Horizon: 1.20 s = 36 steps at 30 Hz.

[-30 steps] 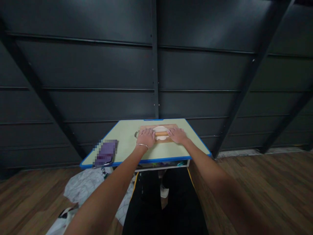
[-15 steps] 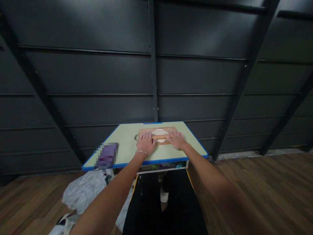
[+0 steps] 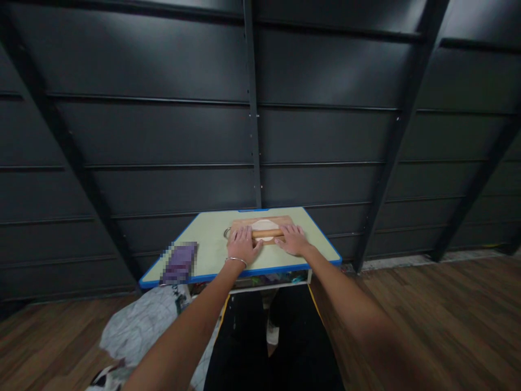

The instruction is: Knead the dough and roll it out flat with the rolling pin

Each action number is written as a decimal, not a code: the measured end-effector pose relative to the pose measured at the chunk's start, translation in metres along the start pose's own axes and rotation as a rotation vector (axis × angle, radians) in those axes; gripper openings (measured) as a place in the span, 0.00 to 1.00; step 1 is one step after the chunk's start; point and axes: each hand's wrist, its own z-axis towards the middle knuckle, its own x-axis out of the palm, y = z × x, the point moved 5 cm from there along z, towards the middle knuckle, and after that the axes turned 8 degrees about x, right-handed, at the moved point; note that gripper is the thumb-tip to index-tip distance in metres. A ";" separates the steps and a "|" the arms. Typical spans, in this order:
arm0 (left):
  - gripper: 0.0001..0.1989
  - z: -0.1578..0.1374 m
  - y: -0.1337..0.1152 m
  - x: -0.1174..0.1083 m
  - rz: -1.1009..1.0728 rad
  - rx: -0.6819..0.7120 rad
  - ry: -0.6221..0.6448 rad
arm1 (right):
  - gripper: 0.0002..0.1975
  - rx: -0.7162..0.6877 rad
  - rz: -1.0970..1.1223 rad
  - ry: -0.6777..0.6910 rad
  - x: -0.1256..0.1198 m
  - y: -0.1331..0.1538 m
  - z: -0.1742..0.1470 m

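A wooden rolling pin (image 3: 267, 233) lies crosswise over a flat, pale round of dough (image 3: 264, 224) on a wooden cutting board (image 3: 240, 222). My left hand (image 3: 243, 243) rests on the pin's left end, fingers forward and thumb out to the side; a bracelet circles that wrist. On the right end lies my right hand (image 3: 293, 240), its fingers over the pin and its thumb toward me. Both palms hide the pin's ends. Dough shows on the far and near sides of the pin. A metal ring (image 3: 227, 232) sticks out at the board's left edge.
The board sits on a small pale-green table (image 3: 211, 239) with a blue rim. A blurred-out purple item (image 3: 179, 263) lies at its left front. Below is an open shelf holding things. White cloth or plastic (image 3: 140, 323) lies on the wooden floor; a dark panelled wall (image 3: 171, 133) stands behind.
My view has tilted slightly, so wall and table sit a little lower in the picture. Both hands stay on the rolling pin, which lies slightly nearer to me on the dough.
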 end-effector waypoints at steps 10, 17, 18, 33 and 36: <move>0.39 -0.004 0.000 -0.001 0.000 0.020 0.036 | 0.40 -0.018 -0.003 -0.018 -0.001 0.003 -0.008; 0.39 -0.005 0.002 0.002 -0.008 0.003 0.040 | 0.37 -0.011 0.024 -0.028 -0.002 0.002 -0.012; 0.39 -0.006 0.002 0.002 -0.009 0.004 0.039 | 0.37 -0.011 0.024 -0.030 -0.002 0.002 -0.012; 0.41 -0.009 0.008 0.001 -0.043 0.069 0.145 | 0.36 -0.014 0.060 -0.015 -0.004 0.003 -0.015; 0.41 -0.009 0.009 0.003 -0.062 0.066 0.144 | 0.35 -0.035 0.058 -0.007 -0.008 0.006 -0.020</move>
